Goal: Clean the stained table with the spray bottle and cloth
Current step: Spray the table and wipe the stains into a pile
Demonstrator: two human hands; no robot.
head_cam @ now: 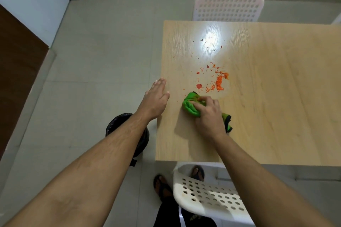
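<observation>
Cloth [190,106] is the thing you work with here, but take the scene from the biggest piece down. Your wooden surface [276,97] is flat, stiff and a little glossy under the lamp glare, so the rag should slide across it easily. Beside its left edge, on the floor, a black-lined bin [118,125] stands handy for crumbs. Your left hand [156,97] hovers at that edge with fingers straight and close together, holding nothing; it looks placed to catch what you sweep off. Your right hand [208,114] presses down on the green cloth, fingers curled over a bunched wad of it, with a dark-edged tail sticking out behind the wrist. It is soft, light and floppy, so grip it in a thick fold under the palm rather than by a corner. Just beyond it lie the orange crumbs [219,83] and red drops [199,86]: loose, tiny, likely to scatter or smear. No spray bottle is in sight.
</observation>
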